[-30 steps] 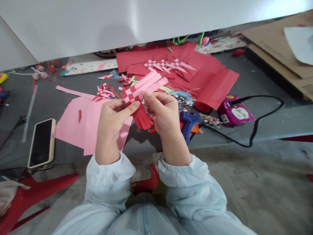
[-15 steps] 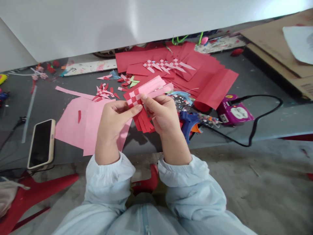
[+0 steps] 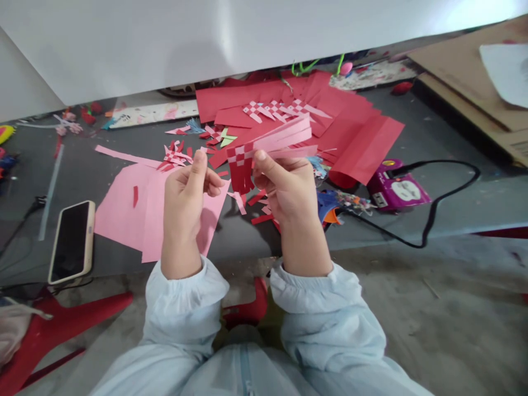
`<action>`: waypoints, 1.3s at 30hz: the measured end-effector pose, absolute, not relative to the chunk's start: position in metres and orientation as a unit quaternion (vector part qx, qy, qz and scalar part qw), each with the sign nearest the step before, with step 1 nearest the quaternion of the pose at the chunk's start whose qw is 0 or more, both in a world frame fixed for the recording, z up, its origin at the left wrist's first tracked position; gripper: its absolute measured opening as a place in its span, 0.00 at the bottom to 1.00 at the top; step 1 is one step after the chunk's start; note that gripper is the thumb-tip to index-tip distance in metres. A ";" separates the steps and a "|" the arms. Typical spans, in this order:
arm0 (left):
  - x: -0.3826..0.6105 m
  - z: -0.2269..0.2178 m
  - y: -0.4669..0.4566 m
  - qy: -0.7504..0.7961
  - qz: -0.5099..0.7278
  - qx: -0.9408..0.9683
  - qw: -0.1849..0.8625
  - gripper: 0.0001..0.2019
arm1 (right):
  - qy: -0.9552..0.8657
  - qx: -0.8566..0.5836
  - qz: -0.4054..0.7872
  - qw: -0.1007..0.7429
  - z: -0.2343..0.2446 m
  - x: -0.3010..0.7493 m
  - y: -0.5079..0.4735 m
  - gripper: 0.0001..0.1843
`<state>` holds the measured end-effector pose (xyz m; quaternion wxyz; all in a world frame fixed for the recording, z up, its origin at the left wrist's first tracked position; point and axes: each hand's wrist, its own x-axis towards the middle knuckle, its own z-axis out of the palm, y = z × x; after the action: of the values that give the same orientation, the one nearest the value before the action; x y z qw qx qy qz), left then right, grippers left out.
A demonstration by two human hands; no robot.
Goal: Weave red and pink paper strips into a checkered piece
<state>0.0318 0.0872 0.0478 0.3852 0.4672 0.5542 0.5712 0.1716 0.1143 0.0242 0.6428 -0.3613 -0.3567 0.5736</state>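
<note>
A woven paper piece, checkered red and pink, is pinched between the thumb and fingers of my right hand. Its loose pink strips stick out up and to the right, while red strips hang down below the weave. My left hand hovers to the left, apart from the piece, thumb raised and fingers loosely curled with nothing visible in them. Beneath it lie pink paper sheets. Finished-looking checkered paper fish rest on the stack of red paper behind.
At the left is a phone. A blue glue gun lies right of my right hand, near a purple box with a black cable. Paper scraps are scattered about. Cardboard sits at the far right.
My left hand has let go of the woven paper and moved slightly left. My right hand has carried the piece to the right, turning it so its red strips hang straighter down.
</note>
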 end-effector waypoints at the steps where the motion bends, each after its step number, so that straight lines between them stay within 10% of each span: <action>1: 0.032 0.048 0.087 0.554 0.561 0.467 0.400 0.30 | -0.373 -0.354 0.566 0.645 0.023 0.172 0.114 0.17; 12: 0.024 0.045 0.082 0.478 0.563 0.508 0.443 0.17 | -0.577 -0.232 0.500 0.603 0.018 0.190 0.118 0.08; 39: 0.031 0.048 0.080 0.528 0.585 0.500 0.359 0.09 | -0.333 -0.366 0.613 0.616 0.027 0.169 0.110 0.15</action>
<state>0.0313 0.0803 0.0484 0.3592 0.5002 0.5275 0.5852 0.1689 0.1105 0.0265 0.6159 -0.3664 -0.3333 0.6127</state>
